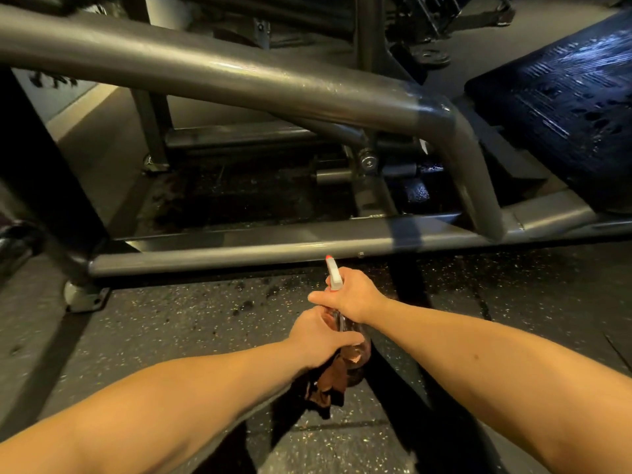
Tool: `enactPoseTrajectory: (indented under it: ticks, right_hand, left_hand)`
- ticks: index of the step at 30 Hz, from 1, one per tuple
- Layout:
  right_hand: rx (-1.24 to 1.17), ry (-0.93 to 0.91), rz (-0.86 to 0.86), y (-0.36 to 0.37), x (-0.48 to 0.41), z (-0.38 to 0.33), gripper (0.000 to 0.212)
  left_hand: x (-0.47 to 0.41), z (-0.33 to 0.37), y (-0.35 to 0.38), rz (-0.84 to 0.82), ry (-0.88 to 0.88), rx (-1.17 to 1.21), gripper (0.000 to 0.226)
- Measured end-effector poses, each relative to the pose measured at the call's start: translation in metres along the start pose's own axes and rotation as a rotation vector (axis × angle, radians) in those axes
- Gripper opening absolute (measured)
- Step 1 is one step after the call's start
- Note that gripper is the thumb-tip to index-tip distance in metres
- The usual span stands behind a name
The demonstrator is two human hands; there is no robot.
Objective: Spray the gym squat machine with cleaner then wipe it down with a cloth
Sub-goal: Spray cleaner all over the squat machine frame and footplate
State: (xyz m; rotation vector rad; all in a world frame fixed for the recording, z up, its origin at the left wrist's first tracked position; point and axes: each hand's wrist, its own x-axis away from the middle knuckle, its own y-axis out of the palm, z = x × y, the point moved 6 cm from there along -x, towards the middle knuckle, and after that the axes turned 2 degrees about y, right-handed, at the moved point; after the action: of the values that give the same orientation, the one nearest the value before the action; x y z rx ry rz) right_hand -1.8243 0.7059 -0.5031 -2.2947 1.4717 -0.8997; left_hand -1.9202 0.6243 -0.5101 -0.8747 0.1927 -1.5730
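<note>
Grips spray bottle (333,276) in right hand (355,299), cloth (333,381) bunched in left hand (319,338); risks missing lower bar (239,252), wetting floor (171,330), with nozzle aimed low.

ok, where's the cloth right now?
Head view, lower centre: the brown cloth hangs under the left hand, bunched against the spray bottle that the right hand grips.

low rail (239,249) blocks ahead | gap above, under sloping tube (212,73)

Grey metal frame tubes (219,73), a white spray head (334,277) tipped orange-red, a brown cloth (333,378), a black ribbed footplate (564,107), and black floor (171,330) speckled pale.
</note>
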Motion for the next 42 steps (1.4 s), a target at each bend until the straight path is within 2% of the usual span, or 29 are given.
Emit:
enactPoseTrajectory:
  ticks: [2,6,10,13,16,20,21,24,26,30,32,36,37,42]
  right_hand:
    - [-0.025,-0.003,-0.057,0.009,-0.002,-0.003,0.060]
    - [-0.056,-0.012,-0.164,0.022,-0.003,-0.007,0.052]
    - [-0.173,0.047,-0.254,0.027,-0.004,-0.005,0.057]
    - [-0.171,0.039,-0.278,0.027,-0.001,-0.007,0.045]
    - [-0.174,0.023,-0.288,0.031,-0.001,-0.008,0.052]
    - [-0.190,0.012,-0.310,0.043,-0.002,-0.011,0.076]
    - [-0.192,0.006,-0.320,0.047,-0.001,-0.013,0.071]
    - [-0.130,-0.023,-0.355,0.060,0.000,-0.019,0.034]
    - [-0.081,-0.046,-0.363,0.067,-0.001,-0.023,0.023]
    - [-0.021,-0.059,-0.352,0.083,-0.003,-0.033,0.023]
    - [-0.004,-0.067,-0.376,0.092,-0.002,-0.040,0.029]
    - [0.010,-0.084,-0.406,0.108,-0.003,-0.052,0.046]
    - [0.004,-0.090,-0.403,0.110,-0.004,-0.055,0.049]
    - [0.024,-0.112,-0.400,0.121,-0.009,-0.065,0.039]
  left_hand:
    - [0.001,-0.009,-0.005,0.011,-0.020,-0.006,0.049]
    - [0.003,-0.029,-0.012,0.028,-0.060,0.036,0.059]
    - [0.005,-0.042,-0.012,0.008,-0.053,0.069,0.063]
    - [0.007,-0.047,-0.012,-0.003,-0.043,0.099,0.065]
    - [0.009,-0.053,-0.015,-0.002,-0.026,0.114,0.072]
    - [0.012,-0.064,-0.021,0.005,-0.024,0.113,0.069]
    - [0.014,-0.067,-0.023,0.008,-0.031,0.115,0.069]
    - [0.020,-0.081,-0.029,0.017,-0.055,0.113,0.068]
    - [0.024,-0.089,-0.033,0.013,-0.059,0.122,0.063]
    - [0.034,-0.106,-0.042,0.029,-0.087,0.133,0.050]
    - [0.039,-0.112,-0.048,0.049,-0.103,0.138,0.057]
    - [0.048,-0.120,-0.056,0.074,-0.153,0.164,0.087]
    - [0.049,-0.122,-0.058,0.083,-0.157,0.170,0.088]
    - [0.053,-0.133,-0.067,0.112,-0.162,0.186,0.072]
